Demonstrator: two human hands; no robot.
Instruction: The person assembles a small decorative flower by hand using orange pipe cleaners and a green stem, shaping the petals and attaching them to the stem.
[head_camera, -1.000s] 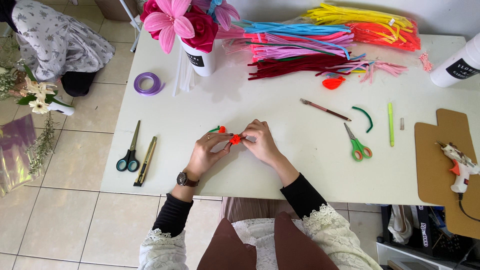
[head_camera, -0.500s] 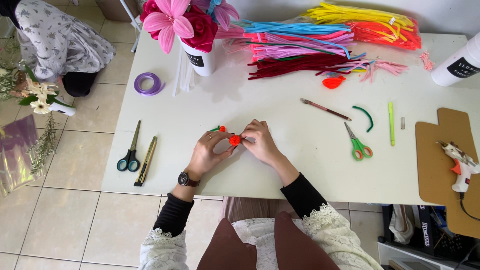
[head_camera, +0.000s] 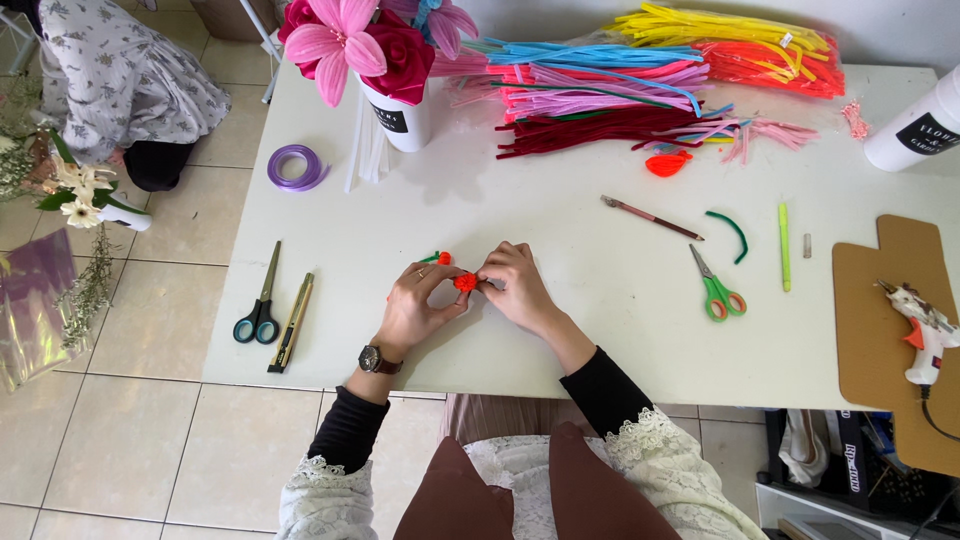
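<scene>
A small orange pipe-cleaner piece (head_camera: 465, 283) is pinched between left hand (head_camera: 418, 305) and right hand (head_camera: 515, 285). Beyond the left hand, pink and red flowers (head_camera: 355, 45) are held in a white vase (head_camera: 400, 120).

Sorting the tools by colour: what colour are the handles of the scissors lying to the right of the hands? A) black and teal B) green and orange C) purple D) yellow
B: the scissors right of the right hand have green handles with orange inside.

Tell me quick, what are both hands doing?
Left hand: closed, pinching the small orange pipe-cleaner piece.
Right hand: closed, pinching the same orange piece from the other side.
</scene>
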